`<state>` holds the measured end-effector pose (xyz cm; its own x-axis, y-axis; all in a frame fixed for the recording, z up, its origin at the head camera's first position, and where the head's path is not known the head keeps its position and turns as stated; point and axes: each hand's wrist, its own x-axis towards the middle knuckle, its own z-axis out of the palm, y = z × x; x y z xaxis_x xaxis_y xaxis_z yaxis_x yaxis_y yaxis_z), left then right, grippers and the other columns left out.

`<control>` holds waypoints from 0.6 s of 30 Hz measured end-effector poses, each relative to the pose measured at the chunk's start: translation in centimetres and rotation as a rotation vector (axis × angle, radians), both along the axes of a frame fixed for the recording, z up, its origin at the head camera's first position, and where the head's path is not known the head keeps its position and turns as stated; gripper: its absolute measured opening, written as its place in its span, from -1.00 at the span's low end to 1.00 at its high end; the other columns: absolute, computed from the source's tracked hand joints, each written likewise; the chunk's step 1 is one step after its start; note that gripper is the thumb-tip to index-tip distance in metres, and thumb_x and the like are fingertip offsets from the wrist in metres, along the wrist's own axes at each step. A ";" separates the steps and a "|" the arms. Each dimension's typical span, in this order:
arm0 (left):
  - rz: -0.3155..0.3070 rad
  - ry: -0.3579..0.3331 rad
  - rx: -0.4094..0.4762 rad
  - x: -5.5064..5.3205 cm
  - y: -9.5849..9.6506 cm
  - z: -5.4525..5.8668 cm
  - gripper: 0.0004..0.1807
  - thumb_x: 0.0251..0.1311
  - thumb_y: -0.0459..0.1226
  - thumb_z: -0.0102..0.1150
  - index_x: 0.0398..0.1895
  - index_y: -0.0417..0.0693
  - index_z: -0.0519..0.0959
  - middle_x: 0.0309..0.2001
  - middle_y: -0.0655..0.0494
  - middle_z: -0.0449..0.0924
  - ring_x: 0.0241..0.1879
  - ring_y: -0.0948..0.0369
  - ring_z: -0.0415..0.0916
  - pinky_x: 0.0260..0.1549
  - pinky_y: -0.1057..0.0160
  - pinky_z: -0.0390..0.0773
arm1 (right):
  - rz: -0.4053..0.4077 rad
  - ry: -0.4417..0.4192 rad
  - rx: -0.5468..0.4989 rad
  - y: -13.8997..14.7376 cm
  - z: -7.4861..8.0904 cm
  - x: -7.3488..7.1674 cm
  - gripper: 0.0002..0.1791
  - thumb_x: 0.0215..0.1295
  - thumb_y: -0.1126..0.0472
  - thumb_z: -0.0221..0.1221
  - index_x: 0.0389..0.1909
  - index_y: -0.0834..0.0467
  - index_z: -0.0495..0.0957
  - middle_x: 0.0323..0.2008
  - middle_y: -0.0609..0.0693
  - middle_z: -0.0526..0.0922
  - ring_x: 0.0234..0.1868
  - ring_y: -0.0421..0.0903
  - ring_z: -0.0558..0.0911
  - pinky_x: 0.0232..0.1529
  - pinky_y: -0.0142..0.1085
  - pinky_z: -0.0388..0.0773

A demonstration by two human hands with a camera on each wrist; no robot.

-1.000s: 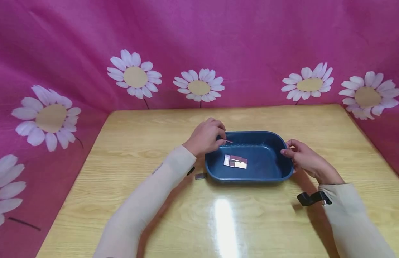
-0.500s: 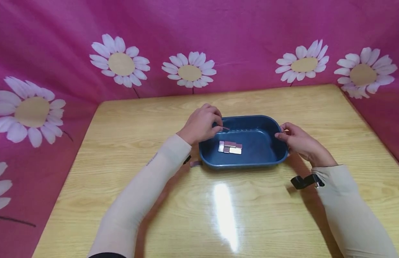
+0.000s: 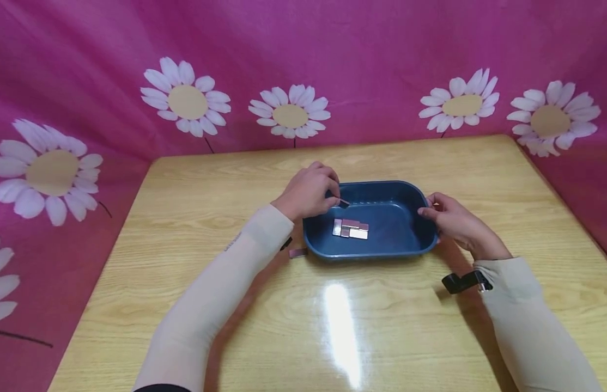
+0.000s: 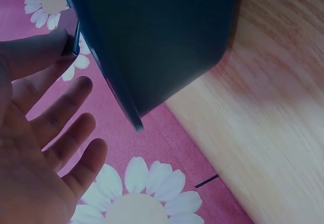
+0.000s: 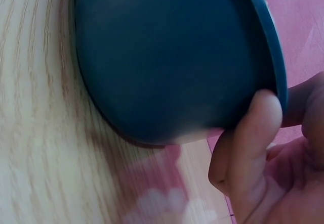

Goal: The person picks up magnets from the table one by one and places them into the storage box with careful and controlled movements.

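Observation:
In the head view my left hand (image 3: 310, 190) is over the left end of a dark blue rectangular basin (image 3: 372, 255) with rounded corners. Thumb and index finger pinch a small flat tile (image 3: 344, 204), pinkish with a dark face; the other fingers spread loosely in the left wrist view. Several small shiny tiles (image 3: 351, 224), pinkish and pale, lie grouped on the basin's floor toward the left. My right hand (image 3: 457, 226) grips the basin's right end, with a thumb inside the rim and fingers outside, as the right wrist view (image 5: 266, 113) shows.
Another small pinkish tile (image 3: 298, 252) lies on the wooden table (image 3: 235, 326), just outside the basin's front left corner. A pink cloth (image 3: 372, 65) with large white daisies hangs behind and beside the table.
The head view has shifted, so everything sits higher and slightly left. The pinched tile has tilted from a thin edge to show its dark face. The right hand keeps its grip on the basin.

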<state>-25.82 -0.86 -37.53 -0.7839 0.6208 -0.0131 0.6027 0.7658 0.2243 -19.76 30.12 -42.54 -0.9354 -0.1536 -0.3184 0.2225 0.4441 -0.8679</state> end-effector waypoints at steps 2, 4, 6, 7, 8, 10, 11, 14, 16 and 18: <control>-0.009 -0.005 -0.009 0.1 0.2 -0.1 -0.80 0.24 -0.07 0.29 -0.16 0.13 0.76 0.18 0.13 0.56 0.24 0.15 0.31 0.26 0.10 0.43 | -0.001 -0.005 -0.002 0.1 -0.1 0.1 -0.82 0.52 0.23 -0.05 -0.19 0.23 0.17 -0.44 -0.08 0.50 -0.53 -0.19 0.59 -0.62 -0.32 0.50; -0.025 -0.003 -0.017 0.2 0.3 -0.2 -0.80 0.25 -0.07 0.28 -0.16 0.13 0.76 0.19 0.13 0.56 0.24 0.14 0.31 0.25 0.10 0.44 | -0.001 -0.006 -0.001 0.1 -0.1 0.1 -0.83 0.52 0.23 -0.05 -0.19 0.23 0.17 -0.45 -0.08 0.51 -0.53 -0.19 0.59 -0.62 -0.32 0.50; -0.040 -0.001 -0.028 0.2 0.5 -0.3 -0.81 0.26 -0.07 0.27 -0.16 0.14 0.76 0.20 0.13 0.56 0.25 0.15 0.31 0.25 0.10 0.45 | -0.001 -0.006 0.000 0.2 -0.1 0.2 -0.83 0.52 0.23 -0.06 -0.19 0.23 0.17 -0.44 -0.09 0.51 -0.53 -0.20 0.60 -0.62 -0.32 0.51; -0.045 0.000 -0.034 0.3 0.6 -0.3 -0.81 0.27 -0.07 0.26 -0.16 0.15 0.76 0.21 0.14 0.56 0.25 0.15 0.31 0.24 0.11 0.45 | -0.001 -0.006 0.003 0.2 -0.1 0.2 -0.83 0.53 0.22 -0.06 -0.19 0.23 0.17 -0.44 -0.09 0.51 -0.52 -0.20 0.60 -0.61 -0.32 0.52; -0.050 -0.001 -0.040 0.3 0.7 -0.4 -0.81 0.27 -0.07 0.26 -0.16 0.15 0.76 0.21 0.14 0.56 0.25 0.15 0.31 0.24 0.12 0.45 | 0.000 -0.007 0.004 0.1 0.0 0.2 -0.83 0.53 0.22 -0.06 -0.19 0.23 0.17 -0.44 -0.08 0.51 -0.52 -0.21 0.61 -0.61 -0.32 0.52; -0.055 -0.005 -0.052 0.4 0.9 -0.4 -0.81 0.27 -0.07 0.25 -0.15 0.16 0.76 0.21 0.14 0.55 0.24 0.16 0.32 0.24 0.13 0.45 | 0.001 -0.008 0.011 0.1 0.0 0.2 -0.83 0.53 0.22 -0.07 -0.18 0.24 0.17 -0.43 -0.08 0.51 -0.51 -0.21 0.61 -0.60 -0.31 0.54; -0.053 -0.012 -0.055 0.4 1.0 -0.5 -0.81 0.27 -0.07 0.25 -0.15 0.16 0.76 0.21 0.15 0.55 0.24 0.16 0.32 0.24 0.14 0.45 | 0.001 -0.009 0.013 0.1 0.0 0.2 -0.82 0.53 0.21 -0.07 -0.17 0.23 0.17 -0.42 -0.08 0.51 -0.50 -0.22 0.62 -0.60 -0.31 0.54; -0.053 -0.032 -0.061 0.5 1.1 -0.5 -0.80 0.28 -0.07 0.25 -0.12 0.16 0.75 0.22 0.15 0.55 0.24 0.17 0.32 0.25 0.15 0.45 | 0.002 -0.014 0.014 0.0 0.0 0.1 -0.82 0.54 0.20 -0.08 -0.17 0.23 0.18 -0.41 -0.07 0.52 -0.49 -0.22 0.63 -0.58 -0.30 0.57; -0.048 -0.043 -0.060 0.5 1.0 -0.6 -0.79 0.29 -0.08 0.24 -0.09 0.16 0.75 0.23 0.15 0.54 0.26 0.16 0.32 0.27 0.16 0.45 | 0.003 -0.015 0.013 0.0 0.1 0.0 -0.82 0.54 0.20 -0.08 -0.17 0.23 0.18 -0.40 -0.07 0.53 -0.49 -0.22 0.63 -0.57 -0.29 0.58; -0.039 -0.051 -0.050 0.5 0.8 -0.5 -0.78 0.29 -0.09 0.25 -0.07 0.15 0.74 0.24 0.15 0.54 0.28 0.16 0.32 0.29 0.15 0.45 | 0.005 -0.015 0.011 0.0 0.1 0.0 -0.82 0.54 0.20 -0.08 -0.17 0.23 0.18 -0.39 -0.07 0.52 -0.48 -0.22 0.63 -0.57 -0.29 0.58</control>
<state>-25.37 -0.03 -38.05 -0.7568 0.6482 -0.0842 0.6207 0.7531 0.2181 -19.78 30.08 -42.47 -0.9298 -0.1548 -0.3340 0.2330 0.4550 -0.8595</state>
